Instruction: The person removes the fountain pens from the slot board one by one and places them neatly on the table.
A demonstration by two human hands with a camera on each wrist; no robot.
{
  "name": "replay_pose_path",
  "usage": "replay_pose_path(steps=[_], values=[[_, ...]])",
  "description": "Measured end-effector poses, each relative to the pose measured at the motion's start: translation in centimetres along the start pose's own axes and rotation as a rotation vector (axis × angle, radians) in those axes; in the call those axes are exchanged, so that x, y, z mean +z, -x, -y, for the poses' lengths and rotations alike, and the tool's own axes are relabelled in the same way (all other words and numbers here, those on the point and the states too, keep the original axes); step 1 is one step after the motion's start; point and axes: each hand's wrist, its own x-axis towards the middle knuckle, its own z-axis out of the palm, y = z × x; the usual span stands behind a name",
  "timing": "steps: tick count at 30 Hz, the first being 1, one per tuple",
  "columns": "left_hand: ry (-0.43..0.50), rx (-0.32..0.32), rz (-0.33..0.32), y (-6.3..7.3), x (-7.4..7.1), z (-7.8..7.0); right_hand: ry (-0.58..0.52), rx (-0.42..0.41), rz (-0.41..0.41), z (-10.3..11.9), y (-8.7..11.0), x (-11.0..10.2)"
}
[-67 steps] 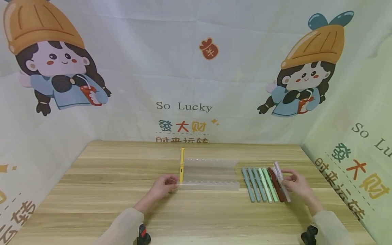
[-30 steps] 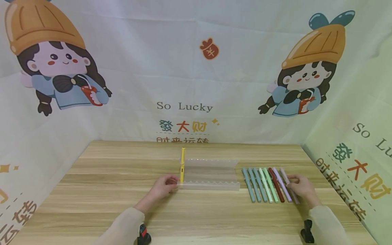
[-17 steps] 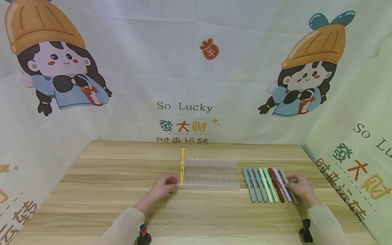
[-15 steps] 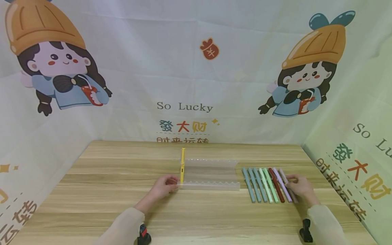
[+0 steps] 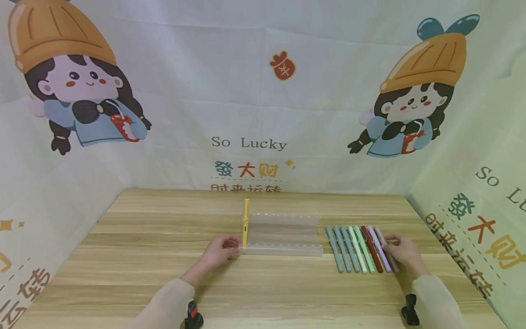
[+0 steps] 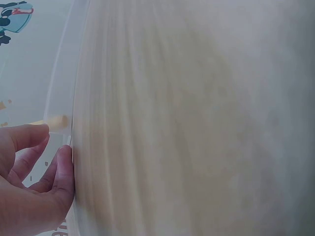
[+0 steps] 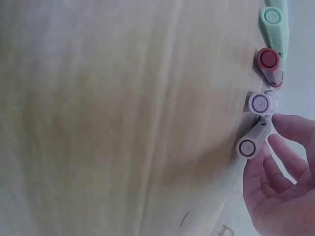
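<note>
My left hand (image 5: pixel 223 250) holds the left end of a clear plastic pen rack (image 5: pixel 283 250), index finger and thumb at its front corner in the left wrist view. A yellow pen (image 5: pixel 245 224) lies across the rack in its leftmost notch. At the right, my right hand (image 5: pixel 402 252) pinches a mauve pen (image 7: pixel 253 141), the last of a slanted row. Right alongside it is a lavender pen (image 7: pixel 260 103), then a dark red pen (image 5: pixel 371 249). Fingers hide part of the mauve pen in the head view.
Further left in the row lie a green pen (image 5: pixel 364 249), a pale mint pen (image 5: pixel 357 249) and three blue-grey pens (image 5: pixel 343 249). The wooden table (image 5: pixel 263 292) ends at a printed cloth backdrop (image 5: pixel 185 114). Black wrist devices show below both sleeves.
My right hand has moved right with the mauve pen, off the lavender pen, then nudged it slightly back left against the row. My left hand has stayed at the rack.
</note>
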Motion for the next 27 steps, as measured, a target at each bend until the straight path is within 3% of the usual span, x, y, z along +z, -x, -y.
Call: replay_pose_path(steps=[8, 16, 27], values=[[0.008, 0.0, 0.001, 0.2, -0.1, -0.3, 0.0, -0.015, -0.048, 0.6, 0.7, -0.1], [0.0, 0.01, 0.005, 0.2, -0.1, -0.3, -0.041, -0.096, -0.138, 2.0, 1.1, 0.8], [-0.001, 0.013, 0.01, 0.1, -0.1, 0.0, -0.2, -0.142, -0.122, 4.9, 1.2, 3.0]])
